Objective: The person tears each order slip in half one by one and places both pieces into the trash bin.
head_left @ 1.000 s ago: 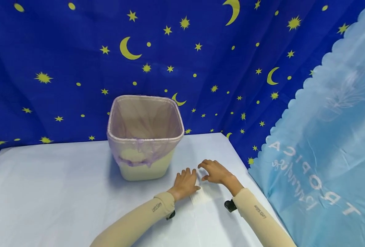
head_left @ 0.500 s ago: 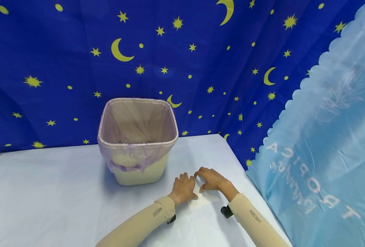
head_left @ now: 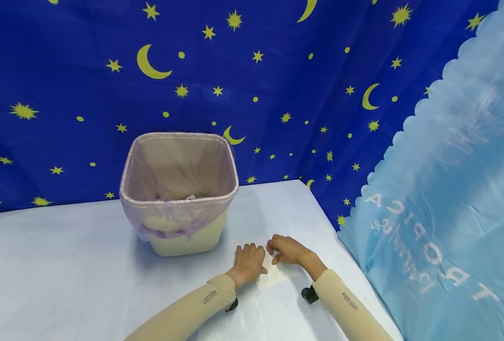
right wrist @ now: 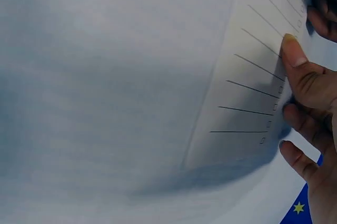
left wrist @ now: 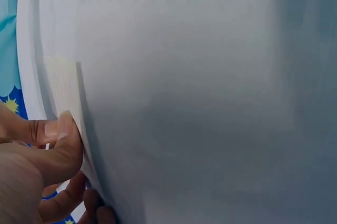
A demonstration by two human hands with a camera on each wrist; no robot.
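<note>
A small cream paper sheet (right wrist: pixel 242 92), printed with ruled lines and little checkboxes, lies over the white table in front of me. My left hand (head_left: pixel 249 265) pinches its edge; in the left wrist view the thumb (left wrist: pixel 66 139) is on top and fingers curl below. Close beside it, my right hand (head_left: pixel 289 249) pinches the same edge, thumb (right wrist: pixel 295 52) on the printed side and the other fingers behind. The edge under the hands is slightly raised. From the head view, the hands cover part of the sheet.
Beyond the left hand stands a cream waste bin (head_left: pixel 188 244) lined with a thin purple bag (head_left: pixel 171 215); a small white scrap (head_left: pixel 190 197) shows inside. A blue starry curtain (head_left: pixel 209 61) hangs behind the white-covered table (head_left: pixel 64 274), and a light blue cloth (head_left: pixel 447 189) at the right.
The right hand has come closer to the left, its thumb lowering onto the sheet and its spread fingers closing. The head view has shifted, so the bin appears farther left.
</note>
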